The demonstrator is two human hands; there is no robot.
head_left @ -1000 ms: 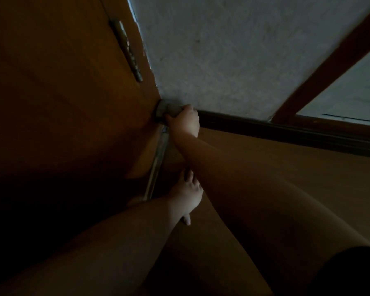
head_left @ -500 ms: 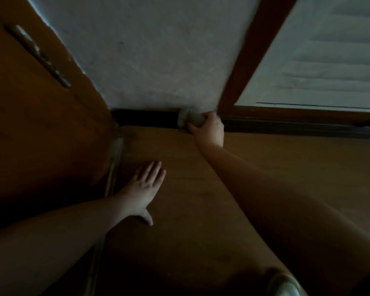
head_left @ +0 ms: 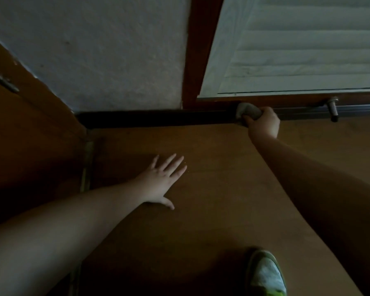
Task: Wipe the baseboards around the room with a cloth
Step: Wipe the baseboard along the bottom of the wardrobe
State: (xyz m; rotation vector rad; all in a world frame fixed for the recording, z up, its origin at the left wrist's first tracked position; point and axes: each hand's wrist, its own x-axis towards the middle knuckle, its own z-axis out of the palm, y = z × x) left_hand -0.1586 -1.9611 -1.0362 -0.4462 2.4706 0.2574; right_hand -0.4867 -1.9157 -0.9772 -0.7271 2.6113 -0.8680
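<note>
A dark baseboard (head_left: 150, 119) runs along the foot of the white wall, from the corner at the left toward the right. My right hand (head_left: 264, 122) is shut on a bunched grey cloth (head_left: 248, 111) and presses it against the dark strip below the window frame. My left hand (head_left: 161, 181) lies flat on the brown floor with its fingers spread, holding nothing, well left of the cloth.
A wooden door (head_left: 26, 133) with a hinge (head_left: 2, 80) stands at the left, a metal threshold strip (head_left: 88, 163) at its foot. A white louvred shutter (head_left: 303, 45) in a brown frame (head_left: 198, 50) fills the upper right. A metal doorstop peg (head_left: 333, 108) juts out beyond the cloth. A shoe (head_left: 266, 274) shows at the bottom.
My right hand has slid the cloth to the right along the baseboard, from the door corner to below the shutter frame. My left hand has flattened on the floor.
</note>
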